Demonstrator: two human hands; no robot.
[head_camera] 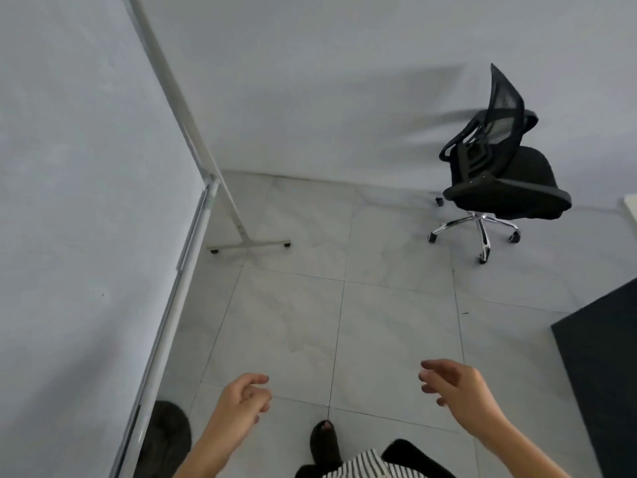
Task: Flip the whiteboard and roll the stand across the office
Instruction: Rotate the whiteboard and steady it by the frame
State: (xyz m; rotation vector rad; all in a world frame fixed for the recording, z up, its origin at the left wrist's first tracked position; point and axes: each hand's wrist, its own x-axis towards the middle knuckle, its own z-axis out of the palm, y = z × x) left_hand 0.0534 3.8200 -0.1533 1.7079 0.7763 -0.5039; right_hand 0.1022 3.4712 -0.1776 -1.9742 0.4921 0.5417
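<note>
Both hands reach forward low in the head view, empty, touching nothing. Left hand (244,396) has its fingers loosely curled, nearly closed on air; right hand (451,384) is wider, fingers spread and slightly bent. Below them is a pale tiled floor (293,322), with the person's dark shoe (324,439) and a striped garment at the bottom edge.

Whiteboard (86,201) fills the left side of the view as a large pale panel in a metal frame, its lower rail running from the bottom edge up toward the middle. Its stand (227,201) is a pale upright post that slants down to a crossbar foot (250,243) with small castors, on the floor near the far wall. Left hand is just beside the board's lower rail but apart from it.

Black mesh office chair (499,167) stands well apart to the right, near the far wall. Dark furniture (606,357), possibly a tabletop or cabinet, juts in at the right edge.

Judging by the empty hands, the grip is not yet taken. For a good hold, both hands would best close on the frame edge, spaced apart, feet clear of the castors. Rolling likely needs a path kept left of the chair. Whether the board's pivot is locked cannot be told.
</note>
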